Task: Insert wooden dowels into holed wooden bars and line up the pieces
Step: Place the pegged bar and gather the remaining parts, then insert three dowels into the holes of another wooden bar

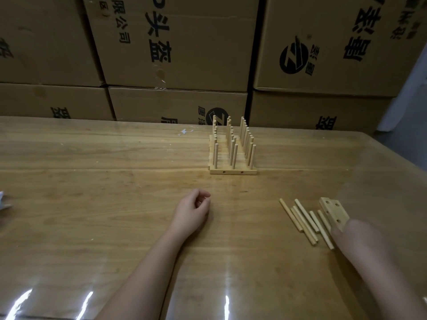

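Your left hand [193, 211] rests on the table [92, 181] with its fingers loosely curled and nothing in them; it lies well apart from every wooden piece. Your right hand [355, 234] is motion-blurred at the near end of a loose holed bar [332, 212], and the blur covers that end, so you cannot tell whether the fingers grip the bar or only touch it. The bar lies flat and slanted, its round holes facing up.

Just left of it lie the loose dowels [306, 215], a small bunch side by side on the tabletop, slanted the same way as the bar. The nearest one runs right beside your right hand.

Farther back, near the middle of the table, stand the finished pieces [233, 172]: bars laid flat against each other, with upright dowels rising from them in three rows. The front bar shows two holes in its near face. Open tabletop separates this set from both hands.

A white scrap [184, 131] sits to the left of that set, and something pale [4, 202] pokes in at the left edge. The table is glossy light wood with streaks of reflected light near you. Behind it, stacked cardboard boxes [184, 42] with black print fill the background
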